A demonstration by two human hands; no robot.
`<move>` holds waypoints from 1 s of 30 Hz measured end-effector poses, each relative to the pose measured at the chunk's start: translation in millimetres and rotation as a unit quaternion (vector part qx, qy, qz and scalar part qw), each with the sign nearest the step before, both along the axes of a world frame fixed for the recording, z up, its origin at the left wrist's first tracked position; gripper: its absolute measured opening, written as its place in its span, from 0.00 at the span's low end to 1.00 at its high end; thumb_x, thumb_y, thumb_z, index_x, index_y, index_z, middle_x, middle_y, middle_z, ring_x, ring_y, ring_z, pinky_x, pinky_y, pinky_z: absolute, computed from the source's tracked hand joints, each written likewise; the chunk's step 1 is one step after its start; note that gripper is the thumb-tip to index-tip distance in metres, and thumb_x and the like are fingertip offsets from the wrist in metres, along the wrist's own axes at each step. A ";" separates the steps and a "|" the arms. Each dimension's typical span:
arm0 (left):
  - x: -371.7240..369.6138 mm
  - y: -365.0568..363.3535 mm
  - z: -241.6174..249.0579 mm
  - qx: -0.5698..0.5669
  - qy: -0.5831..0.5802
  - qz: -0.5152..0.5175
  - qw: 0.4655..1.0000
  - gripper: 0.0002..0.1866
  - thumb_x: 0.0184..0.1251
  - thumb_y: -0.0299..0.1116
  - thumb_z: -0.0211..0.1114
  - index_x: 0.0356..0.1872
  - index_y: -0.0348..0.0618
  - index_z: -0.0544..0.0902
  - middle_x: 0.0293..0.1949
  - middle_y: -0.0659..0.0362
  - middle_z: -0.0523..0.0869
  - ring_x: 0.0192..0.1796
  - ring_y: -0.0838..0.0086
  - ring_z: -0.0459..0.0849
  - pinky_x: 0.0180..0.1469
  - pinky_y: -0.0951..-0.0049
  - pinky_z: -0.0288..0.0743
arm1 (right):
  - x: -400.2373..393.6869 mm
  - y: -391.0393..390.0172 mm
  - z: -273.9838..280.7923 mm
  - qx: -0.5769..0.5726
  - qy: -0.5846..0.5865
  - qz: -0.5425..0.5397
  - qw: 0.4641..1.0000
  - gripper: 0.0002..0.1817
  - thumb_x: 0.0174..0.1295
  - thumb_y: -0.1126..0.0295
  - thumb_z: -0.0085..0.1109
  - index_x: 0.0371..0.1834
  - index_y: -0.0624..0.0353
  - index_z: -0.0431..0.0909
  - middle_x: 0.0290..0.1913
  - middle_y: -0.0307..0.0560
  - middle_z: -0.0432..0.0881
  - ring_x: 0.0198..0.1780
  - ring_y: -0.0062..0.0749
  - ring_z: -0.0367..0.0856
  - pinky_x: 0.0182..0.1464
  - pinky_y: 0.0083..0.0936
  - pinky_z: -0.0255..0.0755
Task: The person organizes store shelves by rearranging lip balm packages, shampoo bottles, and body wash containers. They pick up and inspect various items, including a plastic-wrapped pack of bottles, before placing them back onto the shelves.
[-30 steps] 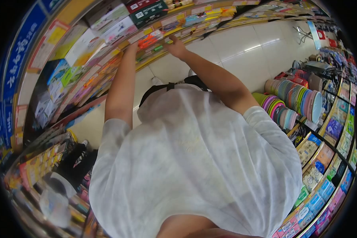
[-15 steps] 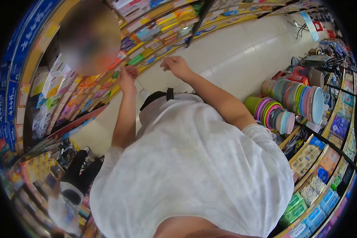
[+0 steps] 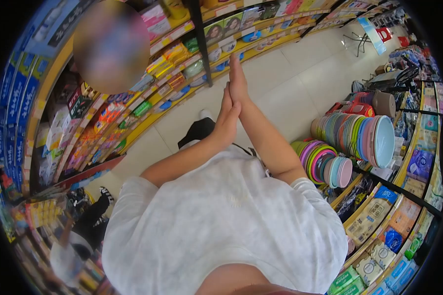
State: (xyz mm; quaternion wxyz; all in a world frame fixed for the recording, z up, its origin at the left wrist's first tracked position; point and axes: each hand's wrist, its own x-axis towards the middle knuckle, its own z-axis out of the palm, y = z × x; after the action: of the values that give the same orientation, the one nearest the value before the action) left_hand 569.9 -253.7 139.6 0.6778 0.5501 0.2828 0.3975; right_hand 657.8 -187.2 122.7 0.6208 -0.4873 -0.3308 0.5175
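Out in front of my white shirt point(image 3: 221, 211), my left hand point(image 3: 225, 122) and my right hand point(image 3: 238, 82) touch each other, palm against palm. The fingers of both are stretched out, and neither holds anything that I can see. The left hand sits slightly lower and nearer my body, its fingertips at the heel of the right. Beyond them runs a low shelf point(image 3: 182, 91) of packaged goods, with a black post point(image 3: 202, 44) close by.
Stacks of coloured plastic basins point(image 3: 352, 137) lie on their sides at the right. Tissue packs point(image 3: 374, 216) fill the shelves at right. A person point(image 3: 74, 255) is at the lower left. Pale floor tiles point(image 3: 275, 73) run along the aisle; a folding table point(image 3: 369, 37) stands far off.
My hands, apart before, have come together; the left moved right and the right moved slightly right and up. The view has shifted along the shelves.
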 end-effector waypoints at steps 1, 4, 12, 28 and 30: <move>9.7 3.9 2.3 0.033 0.027 -0.015 0.999 0.39 0.87 0.50 0.40 0.84 0.33 0.42 0.86 0.46 0.40 0.87 0.57 0.35 0.85 0.59 0.33 | 7.9 -2.5 -1.5 0.019 -0.001 0.003 1.000 0.41 0.83 0.43 0.32 0.85 0.65 0.47 0.87 0.54 0.47 0.87 0.40 0.41 0.85 0.33 0.33; 34.0 23.3 4.8 0.094 0.051 0.011 0.994 0.39 0.86 0.52 0.38 0.83 0.31 0.44 0.86 0.47 0.41 0.87 0.59 0.37 0.85 0.60 0.32 | 30.7 -17.9 -7.4 0.067 -0.012 0.016 0.998 0.42 0.83 0.42 0.33 0.86 0.66 0.44 0.87 0.55 0.44 0.88 0.42 0.39 0.85 0.33 0.33; 141.2 181.0 -15.9 0.041 -0.099 0.088 0.990 0.40 0.85 0.56 0.37 0.84 0.34 0.48 0.86 0.49 0.45 0.87 0.60 0.39 0.85 0.58 0.28 | 110.8 -7.1 37.7 0.113 -0.120 0.130 0.978 0.47 0.81 0.39 0.32 0.86 0.68 0.34 0.88 0.59 0.36 0.88 0.44 0.30 0.85 0.35 0.29; 357.9 215.3 72.3 0.516 0.002 -0.060 0.855 0.45 0.72 0.69 0.47 0.59 0.26 0.77 0.60 0.35 0.79 0.69 0.38 0.72 0.77 0.37 0.53 | 340.1 95.8 83.6 0.149 0.111 -0.060 0.981 0.48 0.70 0.41 0.44 0.84 0.65 0.47 0.71 0.64 0.69 0.69 0.57 0.72 0.73 0.45 0.64; 377.7 219.6 70.5 0.507 -0.028 -0.057 0.859 0.35 0.66 0.60 0.60 0.49 0.30 0.79 0.51 0.38 0.80 0.59 0.43 0.78 0.75 0.38 0.59 | 361.0 97.0 83.5 0.148 0.141 -0.051 0.978 0.49 0.68 0.42 0.46 0.83 0.65 0.48 0.67 0.65 0.73 0.64 0.57 0.76 0.70 0.46 0.68</move>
State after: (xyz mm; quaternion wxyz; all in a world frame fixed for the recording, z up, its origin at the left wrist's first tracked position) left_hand 947.7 -34.1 210.1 0.3338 0.8217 -0.0086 0.4619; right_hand 1018.8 -90.2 206.2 0.7517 -0.3284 -0.2876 0.4944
